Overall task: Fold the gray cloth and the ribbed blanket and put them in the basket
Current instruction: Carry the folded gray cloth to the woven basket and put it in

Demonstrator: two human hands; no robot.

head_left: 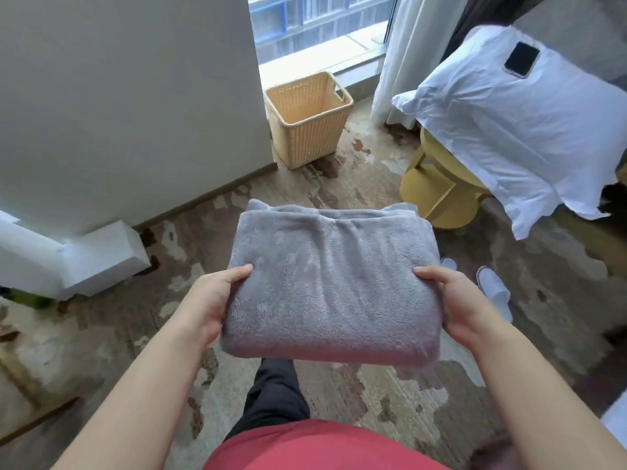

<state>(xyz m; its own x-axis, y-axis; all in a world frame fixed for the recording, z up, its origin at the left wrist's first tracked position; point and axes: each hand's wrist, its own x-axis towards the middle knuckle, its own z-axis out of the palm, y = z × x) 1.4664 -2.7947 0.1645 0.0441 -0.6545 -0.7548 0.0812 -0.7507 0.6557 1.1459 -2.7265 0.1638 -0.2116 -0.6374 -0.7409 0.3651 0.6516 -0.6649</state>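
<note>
The gray cloth (332, 283) is folded into a thick fleecy rectangle and held level in the air in front of me. My left hand (210, 300) grips its left edge, thumb on top and fingers underneath. My right hand (464, 303) grips its right edge the same way. The tan woven basket (307, 120) stands on the floor ahead, against the white wall below the window, and nothing shows inside it. I see no ribbed blanket in this view.
A yellow round side table (437, 195) stands to the right, draped with a white pillow (519, 130) that carries a black phone (521, 59). White slippers (493, 293) lie on the patterned carpet. White curtain (407, 56) hangs by the window. A white box (101, 256) sits left.
</note>
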